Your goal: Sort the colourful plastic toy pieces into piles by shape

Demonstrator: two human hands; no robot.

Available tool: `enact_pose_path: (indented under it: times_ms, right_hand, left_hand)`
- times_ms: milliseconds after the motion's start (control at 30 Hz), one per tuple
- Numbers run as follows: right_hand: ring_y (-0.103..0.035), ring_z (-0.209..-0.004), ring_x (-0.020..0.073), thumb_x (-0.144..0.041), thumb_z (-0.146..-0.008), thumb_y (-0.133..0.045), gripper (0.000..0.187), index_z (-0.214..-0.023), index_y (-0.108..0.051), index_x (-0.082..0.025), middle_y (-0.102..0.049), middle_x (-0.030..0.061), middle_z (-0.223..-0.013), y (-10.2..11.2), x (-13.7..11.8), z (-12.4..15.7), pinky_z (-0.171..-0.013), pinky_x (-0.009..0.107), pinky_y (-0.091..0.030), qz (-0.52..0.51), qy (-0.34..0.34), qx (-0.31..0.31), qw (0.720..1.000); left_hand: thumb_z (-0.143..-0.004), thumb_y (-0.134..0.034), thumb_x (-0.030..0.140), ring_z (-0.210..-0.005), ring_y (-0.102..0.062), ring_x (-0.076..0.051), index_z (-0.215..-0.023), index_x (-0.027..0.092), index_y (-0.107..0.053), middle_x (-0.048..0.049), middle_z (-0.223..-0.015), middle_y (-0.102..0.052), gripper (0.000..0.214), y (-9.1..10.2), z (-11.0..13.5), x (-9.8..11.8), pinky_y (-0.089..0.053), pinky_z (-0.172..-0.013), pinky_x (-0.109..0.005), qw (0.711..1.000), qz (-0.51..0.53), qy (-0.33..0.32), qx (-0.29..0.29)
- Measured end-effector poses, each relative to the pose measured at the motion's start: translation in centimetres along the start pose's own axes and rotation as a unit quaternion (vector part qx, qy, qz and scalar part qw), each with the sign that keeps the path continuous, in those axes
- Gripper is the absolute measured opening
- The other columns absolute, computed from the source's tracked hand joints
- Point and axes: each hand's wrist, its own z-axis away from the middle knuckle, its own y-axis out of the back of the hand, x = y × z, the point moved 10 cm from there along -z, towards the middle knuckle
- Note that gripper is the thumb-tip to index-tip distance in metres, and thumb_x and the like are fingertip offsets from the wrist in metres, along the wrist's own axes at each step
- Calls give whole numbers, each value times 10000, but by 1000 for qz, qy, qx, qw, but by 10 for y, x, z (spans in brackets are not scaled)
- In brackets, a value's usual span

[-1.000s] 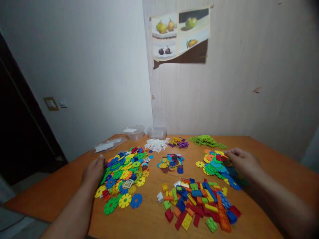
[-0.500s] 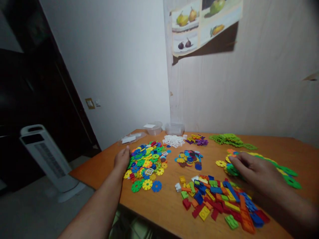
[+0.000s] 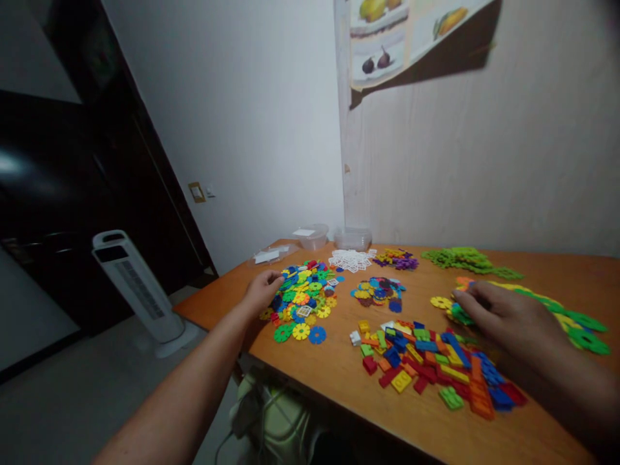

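Note:
My left hand is at the left edge of a mixed pile of plastic flower discs. Its fingers are curled together against the pile, and whatever is between them is hidden. At the right, my right hand is closed over a group of flower discs, thumb against the bent fingers; I cannot make out what it grips. A yellow flower disc lies just left of it, and long green and yellow discs show behind it. Building bricks are spread in front of my right hand.
Smaller piles lie further back on the wooden table: dark and blue discs, white square frames, purple and yellow pieces and green pieces. Clear containers stand by the wall. A white tower fan stands at left.
The camera view has turned left and down, so the table appears shifted right and up. My left hand has turned inward, its fingers now curled at the pile. My right hand stays over its discs.

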Motion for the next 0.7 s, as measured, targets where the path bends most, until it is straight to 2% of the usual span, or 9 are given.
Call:
enact_pose_path:
  times_ms: [133, 233, 467, 533, 700]
  right_hand:
    - [-530, -615, 186, -721, -934, -406, 521, -720, -525, -261, -585, 13, -643, -2, 3, -2, -598, 322, -279, 5, -9, -12, 1000]
    - [-520, -613, 184, -717, -941, -396, 528, -718, -530, -258, -574, 17, -638, -4, 4, -3, -601, 322, -271, 7, -1, -16, 1000]
    - [-518, -631, 175, -714, -957, -399, 530, -741, -553, -255, -591, 13, -665, -8, 6, -6, -614, 321, -268, 7, 10, -27, 1000]
    - [-522, -636, 176, -713, -964, -400, 534, -741, -551, -253, -593, 16, -666, -6, 4, -6, -622, 319, -276, 0, 18, -21, 1000]
    - [-523, -622, 177, -701, -964, -406, 521, -736, -546, -253, -583, 12, -655, -5, 5, -6, -614, 316, -284, 1, 10, -12, 1000]
  left_hand:
    - [-802, -674, 479, -807, -670, -217, -932, 171, -755, -50, -874, -757, 344, -13, 11, 33, -519, -752, -322, 993, -76, -37, -76]
    - [-807, -671, 378, -776, -643, -210, -885, 180, -764, -44, -842, -740, 233, -21, 18, 51, -495, -748, -323, 981, -145, -67, -113]
    - [-835, -628, 302, -741, -604, -202, -811, 195, -752, -31, -780, -701, 165, -40, 37, 65, -438, -687, -299, 953, -227, -91, -179]
    - [-856, -610, 285, -770, -629, -214, -856, 193, -762, -49, -838, -726, 178, -44, 43, 69, -446, -704, -309, 949, -233, -103, -186]
    - [-910, -623, 326, -974, -677, -270, -1028, 183, -783, -117, -1060, -762, 245, -44, 50, 78, -496, -858, -355, 946, -247, -141, -158]
